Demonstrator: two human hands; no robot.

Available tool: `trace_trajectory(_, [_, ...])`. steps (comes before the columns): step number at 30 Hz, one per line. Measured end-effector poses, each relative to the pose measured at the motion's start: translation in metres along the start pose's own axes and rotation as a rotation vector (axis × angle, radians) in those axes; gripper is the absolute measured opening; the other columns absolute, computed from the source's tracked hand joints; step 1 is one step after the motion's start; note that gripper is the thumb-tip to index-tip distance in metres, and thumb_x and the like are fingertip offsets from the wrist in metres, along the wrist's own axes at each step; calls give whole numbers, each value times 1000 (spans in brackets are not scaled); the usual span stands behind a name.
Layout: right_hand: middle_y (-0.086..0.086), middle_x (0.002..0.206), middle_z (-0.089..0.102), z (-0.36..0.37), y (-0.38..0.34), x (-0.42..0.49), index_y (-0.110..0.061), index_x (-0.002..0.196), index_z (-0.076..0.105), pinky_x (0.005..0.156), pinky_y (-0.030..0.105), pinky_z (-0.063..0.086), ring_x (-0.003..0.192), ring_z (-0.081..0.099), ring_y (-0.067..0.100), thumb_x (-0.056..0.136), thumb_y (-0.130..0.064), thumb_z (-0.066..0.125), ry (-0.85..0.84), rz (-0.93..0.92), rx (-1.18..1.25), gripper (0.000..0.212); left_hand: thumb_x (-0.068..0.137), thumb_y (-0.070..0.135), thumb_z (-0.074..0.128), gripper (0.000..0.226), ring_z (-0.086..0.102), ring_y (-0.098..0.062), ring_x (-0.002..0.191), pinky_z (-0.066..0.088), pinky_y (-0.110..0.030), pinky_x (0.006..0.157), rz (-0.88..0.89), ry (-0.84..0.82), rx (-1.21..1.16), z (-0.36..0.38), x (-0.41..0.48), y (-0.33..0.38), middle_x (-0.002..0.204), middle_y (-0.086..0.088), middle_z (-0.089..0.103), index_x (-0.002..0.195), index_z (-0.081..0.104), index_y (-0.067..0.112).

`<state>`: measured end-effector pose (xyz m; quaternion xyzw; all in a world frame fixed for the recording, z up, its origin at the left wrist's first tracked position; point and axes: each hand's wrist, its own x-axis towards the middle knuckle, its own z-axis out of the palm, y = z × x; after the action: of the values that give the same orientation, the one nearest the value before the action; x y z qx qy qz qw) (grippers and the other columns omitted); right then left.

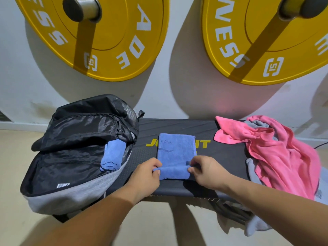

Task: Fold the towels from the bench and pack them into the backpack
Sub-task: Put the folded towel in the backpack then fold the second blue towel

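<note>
At the far left we see the backpack lying open on the end of the table, its black flap thrown back. A packed blue towel lies inside it against the right wall. On the wall above hang two yellow weight plates.

Next comes our left hand, its fingers curled round the left end of a roll at the near edge of the blue YOGA towel. This towel lies in the middle of the table, its far part flat over the yellow lettering. Our right hand pinches the right end of the same roll between thumb and fingers.

Farther right, well apart from the hands, a pink towel lies crumpled on the table's right end. A grey towel lies under it and hangs over the near edge.
</note>
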<state>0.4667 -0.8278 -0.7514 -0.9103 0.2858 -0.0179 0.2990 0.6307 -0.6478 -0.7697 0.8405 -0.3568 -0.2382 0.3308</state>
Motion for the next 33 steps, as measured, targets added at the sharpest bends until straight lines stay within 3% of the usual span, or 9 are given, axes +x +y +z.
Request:
trace_trajectory(2, [-21,76,54,1,2,-2,-24,102,61,65,11,40,74,57,2,95,-29,64,-13,101,111,9,93,18,61,10,60,-15,72,55,-27,63,-112,12,-104,3,0,3,84,7,63,96,65,26])
trace_trajectory(6, [-15,72,54,4,3,0,-19,102,71,69,24,41,77,57,15,96,-38,63,-53,185,23,22,90,19,66,6,55,-15,72,46,-25,61,-124,111,8,6,3,4,86,2,58,88,61,22])
trace_trajectory(11, [-3,83,66,4,5,7,-16,93,67,68,27,46,79,61,17,91,-45,69,-47,344,134,29,76,-3,63,23,50,-20,79,49,-37,59,450,86,540,9,5,1,89,4,50,80,57,19])
trace_trajectory(15, [-3,86,61,2,7,11,-21,86,57,63,30,44,78,59,16,90,-47,68,4,290,40,28,78,17,55,6,54,-20,83,53,-32,63,610,56,701,17,-5,-2,91,3,55,82,58,19])
trace_trajectory(20, [1,73,52,24,6,5,-18,73,56,48,30,32,62,55,26,69,-19,78,306,-344,-540,22,80,24,69,11,57,-21,84,53,-31,71,580,103,694,18,-1,0,94,3,56,87,61,21])
trace_trajectory(23, [1,71,50,28,10,-1,-17,72,56,50,30,31,58,50,23,70,-32,77,364,-487,-566,25,83,23,68,11,54,-21,87,51,-31,74,542,132,689,20,1,-1,96,5,53,90,60,23])
trace_trajectory(26, [1,75,53,24,16,-2,-18,75,58,50,31,41,61,53,23,63,-52,79,302,-469,-646,42,97,23,55,11,48,-22,100,49,-34,85,458,101,688,20,3,0,109,5,50,108,56,23])
trace_trajectory(29, [0,79,56,17,15,-1,-19,80,62,54,32,43,68,59,25,65,-51,79,219,-392,-637,39,104,27,45,22,46,-21,108,45,-34,93,403,24,615,15,4,5,119,3,53,124,52,21])
trace_trajectory(33, [-10,111,63,0,11,3,-28,109,62,82,32,51,103,61,17,84,-49,60,26,-117,-247,33,97,28,57,11,58,-13,86,44,-26,74,172,21,137,5,5,8,94,10,65,107,63,27])
